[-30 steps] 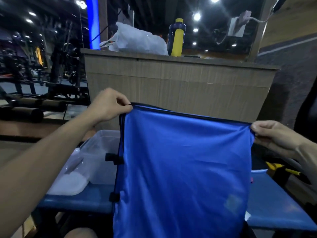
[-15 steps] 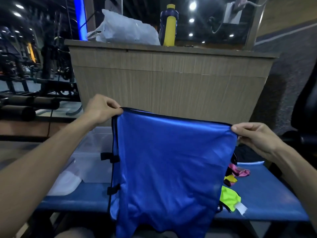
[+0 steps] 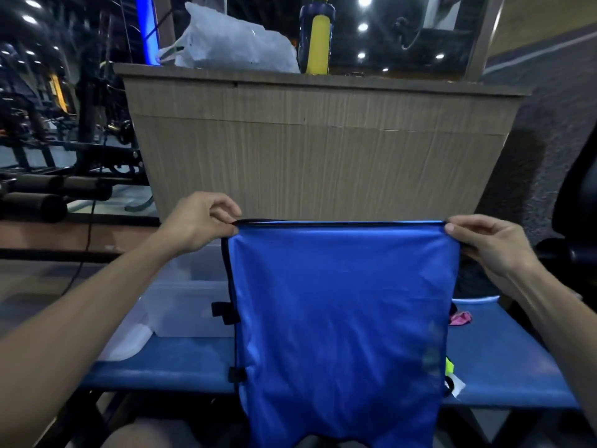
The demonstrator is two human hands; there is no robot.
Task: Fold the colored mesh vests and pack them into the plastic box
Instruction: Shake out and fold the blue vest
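Left fingers (image 3: 226, 211): curled, pinching the top left corner of the vest (image 3: 342, 318).
Right fingers (image 3: 465, 226): curled, pinching the top right corner of the same vest.
Left hand (image 3: 198, 226): raised above the box, back of the hand toward the camera.
Right hand (image 3: 492, 244): level with the left, well apart from it, the top edge stretched straight between them.
Vest: blue, black trim along the top and left edges, two black tabs on the left edge; hangs flat and upright in front of the person, over the near edge of the tabletop (image 3: 181, 363); lower end passes out of view.
Box (image 3: 190, 305): clear plastic, standing on the tabletop left of the vest and partly behind it; contents cannot be told.
Lid (image 3: 126, 341): translucent, lying just left of the box, touching it.
Other vests: a pink one (image 3: 461, 318) and a yellow-green one (image 3: 449, 365) on the tabletop to the right, mostly hidden by the blue vest.
Tabletop: blue, padded.
Counter (image 3: 323, 150): wood-grain, behind the tabletop, carrying a white bag (image 3: 232, 46) and a yellow and dark bottle (image 3: 318, 37).
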